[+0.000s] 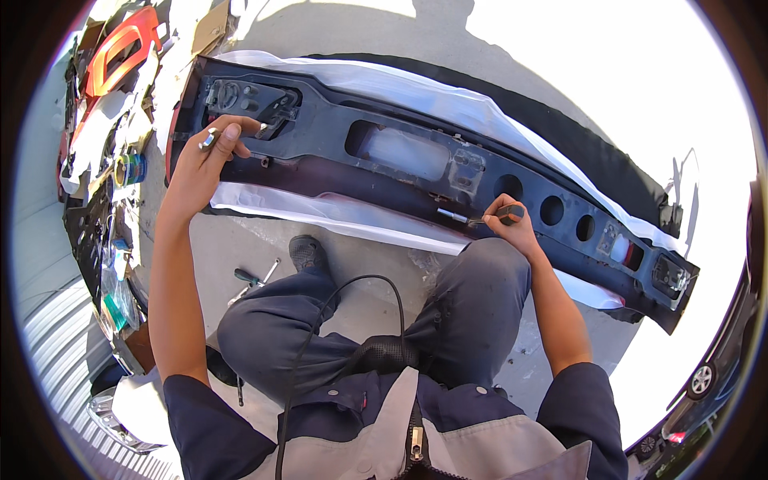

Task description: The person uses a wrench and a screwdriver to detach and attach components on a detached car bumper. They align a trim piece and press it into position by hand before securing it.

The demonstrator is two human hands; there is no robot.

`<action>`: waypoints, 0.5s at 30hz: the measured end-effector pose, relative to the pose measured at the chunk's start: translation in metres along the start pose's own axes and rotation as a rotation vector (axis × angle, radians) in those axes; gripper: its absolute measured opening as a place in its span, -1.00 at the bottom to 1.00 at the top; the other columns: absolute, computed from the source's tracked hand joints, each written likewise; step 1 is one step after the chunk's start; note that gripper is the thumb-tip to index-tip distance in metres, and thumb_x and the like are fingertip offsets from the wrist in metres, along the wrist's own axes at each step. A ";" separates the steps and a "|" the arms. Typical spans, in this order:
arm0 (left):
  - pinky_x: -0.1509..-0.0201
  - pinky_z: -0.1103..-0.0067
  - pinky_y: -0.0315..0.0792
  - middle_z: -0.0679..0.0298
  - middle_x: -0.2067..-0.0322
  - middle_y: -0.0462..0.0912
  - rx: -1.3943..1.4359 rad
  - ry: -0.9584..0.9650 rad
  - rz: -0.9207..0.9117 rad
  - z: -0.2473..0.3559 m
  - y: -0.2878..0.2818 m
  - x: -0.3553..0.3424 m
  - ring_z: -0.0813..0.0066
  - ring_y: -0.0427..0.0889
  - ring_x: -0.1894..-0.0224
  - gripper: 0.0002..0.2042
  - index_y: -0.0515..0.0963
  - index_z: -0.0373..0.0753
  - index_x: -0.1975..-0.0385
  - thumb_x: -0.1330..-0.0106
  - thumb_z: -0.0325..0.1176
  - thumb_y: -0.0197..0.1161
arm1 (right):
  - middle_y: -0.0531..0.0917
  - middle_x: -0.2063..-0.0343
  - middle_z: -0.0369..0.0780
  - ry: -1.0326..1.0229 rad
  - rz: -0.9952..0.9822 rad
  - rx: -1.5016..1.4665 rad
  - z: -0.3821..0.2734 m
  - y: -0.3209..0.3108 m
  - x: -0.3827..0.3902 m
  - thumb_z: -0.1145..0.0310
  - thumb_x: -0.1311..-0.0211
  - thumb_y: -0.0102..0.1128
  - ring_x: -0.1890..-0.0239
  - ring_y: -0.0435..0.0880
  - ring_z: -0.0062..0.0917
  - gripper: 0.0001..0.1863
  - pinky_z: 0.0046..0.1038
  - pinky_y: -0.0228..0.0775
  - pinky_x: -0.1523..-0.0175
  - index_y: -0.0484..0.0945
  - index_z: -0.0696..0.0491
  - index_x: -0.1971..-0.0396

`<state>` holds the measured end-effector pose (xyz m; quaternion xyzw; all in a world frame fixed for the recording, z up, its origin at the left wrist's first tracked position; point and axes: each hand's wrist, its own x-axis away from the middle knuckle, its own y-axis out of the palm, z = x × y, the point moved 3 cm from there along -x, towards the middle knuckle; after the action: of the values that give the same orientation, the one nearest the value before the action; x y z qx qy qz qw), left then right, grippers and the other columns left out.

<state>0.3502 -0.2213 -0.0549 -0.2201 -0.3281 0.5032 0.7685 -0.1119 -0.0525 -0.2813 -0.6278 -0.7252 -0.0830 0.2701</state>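
Note:
A long dark vehicle body panel (320, 136) with cut-outs and round holes lies across the ground before me, tilted down to the right. My left hand (210, 160) is over its left end, fingers bent and thumb against them. A small shiny metal piece (210, 139) shows between those fingers; its exact kind is hard to tell. The fingertips are close to a fitting (276, 112) in the left cut-out. In my right hand (512, 228) is a nut driver, its dark handle (510, 213) in the grip and its metal shaft (454, 215) pointing left over the panel's near edge.
White wrapping sheet (336, 212) lies beneath the panel along both long sides. A screwdriver (246, 277) and another metal tool rest on the ground by my left knee. A black cable (376, 278) loops over my lap. Parts and an orange-red frame (124, 50) are piled at left; a car (712, 384) stands right.

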 end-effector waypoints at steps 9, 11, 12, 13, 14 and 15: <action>0.11 0.55 0.51 0.26 0.18 0.74 0.018 0.368 -0.463 0.030 0.073 -0.141 0.55 0.62 0.27 -0.53 0.67 -0.26 0.02 -0.66 0.00 -0.07 | 0.64 0.39 -0.28 0.037 0.128 0.015 -0.091 -0.029 0.029 0.45 -0.13 0.33 0.30 0.61 -0.60 -0.84 -0.48 0.49 0.11 0.51 0.07 0.36; 0.11 0.53 0.55 0.24 0.22 0.72 0.026 0.452 -0.526 0.047 0.090 -0.156 0.54 0.63 0.29 -0.53 0.67 -0.28 0.05 -0.66 -0.01 -0.08 | 0.68 0.35 -0.25 0.011 0.229 -0.039 -0.098 -0.026 0.040 0.49 -0.14 0.30 0.24 0.66 -0.57 -0.82 -0.45 0.52 0.05 0.47 0.06 0.30; 0.13 0.54 0.54 0.26 0.23 0.72 0.072 0.451 -0.558 0.053 0.099 -0.161 0.55 0.62 0.29 -0.54 0.67 -0.28 0.06 -0.66 -0.02 -0.07 | 0.68 0.33 -0.24 0.006 0.246 -0.063 -0.104 -0.021 0.044 0.50 -0.14 0.30 0.22 0.67 -0.56 -0.81 -0.43 0.52 0.02 0.46 0.06 0.29; 0.13 0.55 0.53 0.26 0.23 0.72 0.094 0.470 -0.580 0.055 0.108 -0.167 0.56 0.61 0.30 -0.54 0.67 -0.28 0.07 -0.66 -0.01 -0.07 | 0.69 0.32 -0.23 0.000 0.262 -0.086 -0.114 -0.014 0.047 0.52 -0.15 0.29 0.20 0.67 -0.55 -0.80 -0.42 0.53 -0.01 0.46 0.06 0.28; 0.13 0.56 0.52 0.27 0.22 0.72 0.117 0.488 -0.603 0.057 0.117 -0.171 0.56 0.61 0.30 -0.54 0.67 -0.27 0.07 -0.66 -0.01 -0.07 | 0.70 0.30 -0.22 -0.006 0.277 -0.109 -0.126 -0.007 0.050 0.54 -0.15 0.29 0.18 0.68 -0.53 -0.80 -0.40 0.53 -0.03 0.45 0.06 0.27; 0.14 0.56 0.51 0.27 0.22 0.72 0.160 0.499 -0.602 0.059 0.126 -0.174 0.57 0.60 0.31 -0.53 0.67 -0.27 0.08 -0.66 -0.01 -0.07 | 0.70 0.25 -0.20 -0.032 0.269 -0.042 -0.141 0.002 0.050 0.56 -0.16 0.28 0.12 0.68 -0.49 -0.79 -0.34 0.52 -0.08 0.45 0.07 0.24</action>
<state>0.1798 -0.3306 -0.1483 -0.1689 -0.1410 0.2109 0.9524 -0.0728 -0.0732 -0.1387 -0.7263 -0.6366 -0.0511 0.2543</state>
